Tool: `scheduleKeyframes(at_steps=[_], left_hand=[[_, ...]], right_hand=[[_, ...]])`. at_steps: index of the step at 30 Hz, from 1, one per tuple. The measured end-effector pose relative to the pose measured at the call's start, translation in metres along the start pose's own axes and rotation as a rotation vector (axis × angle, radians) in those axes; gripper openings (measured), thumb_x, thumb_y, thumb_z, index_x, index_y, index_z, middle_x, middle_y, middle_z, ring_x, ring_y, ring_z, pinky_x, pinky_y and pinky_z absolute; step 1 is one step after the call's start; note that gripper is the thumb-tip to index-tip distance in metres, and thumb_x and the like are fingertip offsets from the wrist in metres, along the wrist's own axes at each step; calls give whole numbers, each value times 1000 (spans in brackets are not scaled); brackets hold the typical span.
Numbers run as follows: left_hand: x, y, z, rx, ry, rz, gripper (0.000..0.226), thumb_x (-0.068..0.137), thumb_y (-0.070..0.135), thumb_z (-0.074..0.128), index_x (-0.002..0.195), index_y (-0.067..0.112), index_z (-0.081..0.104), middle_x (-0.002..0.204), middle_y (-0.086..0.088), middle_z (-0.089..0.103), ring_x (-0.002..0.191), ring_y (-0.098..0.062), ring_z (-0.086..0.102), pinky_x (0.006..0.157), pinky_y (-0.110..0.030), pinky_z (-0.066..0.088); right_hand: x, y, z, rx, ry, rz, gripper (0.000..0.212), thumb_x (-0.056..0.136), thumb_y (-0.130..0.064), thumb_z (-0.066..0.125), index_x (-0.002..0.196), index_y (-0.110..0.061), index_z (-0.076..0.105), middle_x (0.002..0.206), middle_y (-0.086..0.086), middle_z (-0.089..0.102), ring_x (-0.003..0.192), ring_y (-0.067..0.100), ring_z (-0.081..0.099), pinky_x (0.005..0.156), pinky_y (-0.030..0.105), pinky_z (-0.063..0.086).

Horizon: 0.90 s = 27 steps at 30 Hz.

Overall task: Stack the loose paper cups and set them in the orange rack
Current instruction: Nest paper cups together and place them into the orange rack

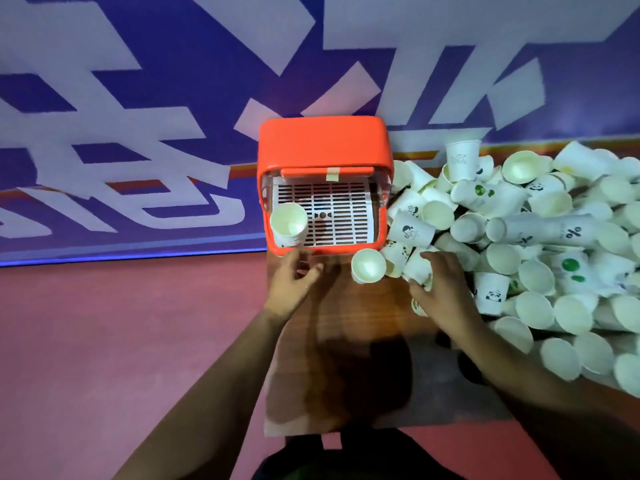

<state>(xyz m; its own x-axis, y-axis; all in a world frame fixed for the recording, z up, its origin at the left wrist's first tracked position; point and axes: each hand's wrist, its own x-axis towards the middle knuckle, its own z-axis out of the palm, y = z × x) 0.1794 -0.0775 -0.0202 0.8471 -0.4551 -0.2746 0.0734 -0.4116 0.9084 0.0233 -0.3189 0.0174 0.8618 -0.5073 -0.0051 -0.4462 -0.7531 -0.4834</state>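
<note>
Our right hand has its fingers curled over a paper cup at the left fringe of the pile of cups, roughly midway along the desk. We judge this cup to be very light and thin-walled, so it would dent under a hard squeeze. The sidewall just below the rolled rim looks like the stiffest place to pinch it, and a gentle grip should be enough. It seems to lie on its side with its long axis slanting across the desk. The fingers hide most of it, so we cannot tell for sure which end is the mouth. To nest, we reckon it must be turned mouth up.

A single cup stands between our hands with its mouth facing up at us. A nested stack stands upright, mouth up, in the near left corner of the orange rack, on its white slotted tray.

Our left hand is relaxed and empty just before the rack's near edge. The rack sits at the desk's far left corner and the pile covers the right side. Beyond lie a red floor and a blue-and-white banner.
</note>
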Motion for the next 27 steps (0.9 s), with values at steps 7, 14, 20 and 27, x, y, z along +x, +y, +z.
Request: scheduleKeyframes(at_steps=[7, 14, 20, 27], left_hand=[[20, 5, 65, 219, -167, -10, 69, 73, 38, 85, 129, 18, 49, 127, 2, 55, 117, -10, 55, 104, -32, 47], [28, 5, 97, 397, -179, 45, 85, 70, 36, 88, 139, 17, 42, 144, -11, 40, 132, -31, 43, 106, -42, 42], [26, -1, 111, 450, -224, 140, 82, 74, 35, 84, 142, 19, 40, 150, -8, 40, 137, -29, 41, 110, -48, 41], [19, 1, 95, 403, -138, 206, 71, 73, 38, 84, 131, 12, 53, 127, -7, 61, 120, -28, 56, 98, -37, 48]], right_hand=[[-27, 37, 13, -111, -47, 135, 68, 72, -36, 81, 126, -3, 54, 122, 19, 51, 113, 37, 52, 95, 47, 48], [-38, 48, 28, -259, -153, 131, 45, 64, -33, 82, 98, -9, 65, 119, 18, 52, 116, 41, 49, 94, 49, 47], [-40, 55, 25, -260, -156, 125, 29, 71, -25, 53, 89, -14, 72, 127, 19, 49, 121, 41, 46, 97, 50, 46], [-38, 43, 6, 51, -30, -2, 8, 76, -15, 71, 83, -13, 68, 140, 17, 43, 128, 35, 45, 101, 36, 45]])
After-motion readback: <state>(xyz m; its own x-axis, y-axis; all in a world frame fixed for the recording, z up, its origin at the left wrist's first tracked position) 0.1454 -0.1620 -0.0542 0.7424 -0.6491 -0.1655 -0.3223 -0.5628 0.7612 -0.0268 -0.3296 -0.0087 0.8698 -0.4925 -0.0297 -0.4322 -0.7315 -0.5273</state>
